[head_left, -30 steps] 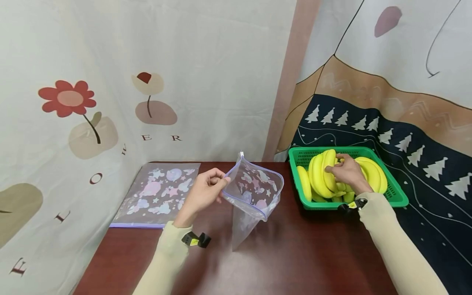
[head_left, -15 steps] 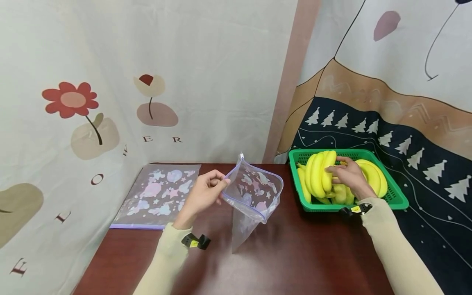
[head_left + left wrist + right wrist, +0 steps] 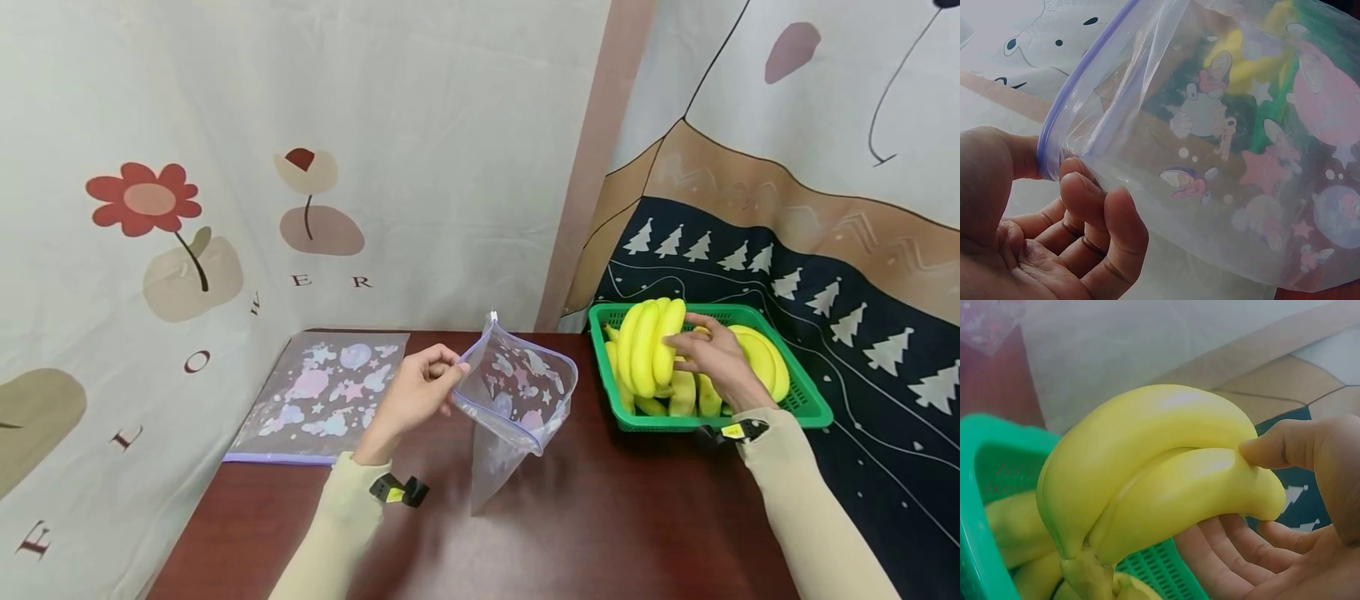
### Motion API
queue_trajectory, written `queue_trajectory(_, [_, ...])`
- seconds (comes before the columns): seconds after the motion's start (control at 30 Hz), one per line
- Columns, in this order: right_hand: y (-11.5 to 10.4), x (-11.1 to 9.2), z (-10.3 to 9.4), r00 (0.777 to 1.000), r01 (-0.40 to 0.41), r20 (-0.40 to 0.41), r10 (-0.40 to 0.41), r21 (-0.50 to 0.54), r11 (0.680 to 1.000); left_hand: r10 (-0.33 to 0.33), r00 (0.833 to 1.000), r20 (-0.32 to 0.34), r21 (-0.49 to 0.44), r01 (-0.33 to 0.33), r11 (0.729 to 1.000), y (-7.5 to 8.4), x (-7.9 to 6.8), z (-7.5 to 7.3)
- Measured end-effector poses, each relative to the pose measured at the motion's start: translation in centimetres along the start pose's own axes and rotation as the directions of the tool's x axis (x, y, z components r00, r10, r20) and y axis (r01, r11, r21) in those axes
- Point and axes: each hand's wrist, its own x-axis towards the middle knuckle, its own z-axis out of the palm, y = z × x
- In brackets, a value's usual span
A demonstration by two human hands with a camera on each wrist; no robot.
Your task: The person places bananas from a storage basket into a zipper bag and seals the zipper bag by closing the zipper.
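My left hand point(image 3: 422, 385) pinches the purple-edged rim of a clear zip bag point(image 3: 517, 392) printed with stars and sea creatures. The bag stands on the table with its mouth spread wide, tilted up. In the left wrist view the thumb and forefinger grip the bag's edge. On the right, my right hand point(image 3: 716, 358) holds a bunch of bananas point(image 3: 648, 346) near the tips, thumb on top and fingers beneath. The bunch hangs over the green basket point(image 3: 813, 407), stem end down. Other bananas point(image 3: 761, 358) lie in the basket below.
A second printed zip bag point(image 3: 322, 387) lies flat at the table's left back. The dark red table point(image 3: 600, 517) meets a patterned cloth wall point(image 3: 450, 167) behind. The basket's front rim stands between the bananas and the bag.
My right hand has gripped the banana bunch and raised it slightly, tilting it more upright and baring the bananas beneath. The left hand and its bag have stayed in place.
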Motion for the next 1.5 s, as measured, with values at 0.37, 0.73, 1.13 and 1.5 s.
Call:
queue_trajectory(0.37, [-2.0, -1.3, 0.8, 0.997, 0.071, 0.012, -0.072, 0.09, 0.993, 0.005, 1.0, 0.003, -0.001, -0.005, 1.0, 0.0, 0.1, 0.1])
queue_trajectory(0.73, [-4.9, -3.3, 1.2, 0.983, 0.168, 0.02, -0.18, 0.275, 0.947, 0.012, 1.0, 0.006, -0.007, -0.012, 1.0, 0.1, 0.2, 0.2])
queue_trajectory(1.13, [-8.0, -6.4, 1.6, 0.94, 0.286, 0.024, -0.34, 0.487, 0.825, 0.02, 1.0, 0.013, -0.007, -0.019, 1.0, 0.1, 0.4, 0.3])
queue_trajectory(1.5, [-10.3, -8.9, 2.5, 0.862, 0.353, 0.083, -0.501, 0.61, 0.709, 0.025, 1.0, 0.01, -0.014, -0.025, 1.0, 0.1, 0.5, 0.7])
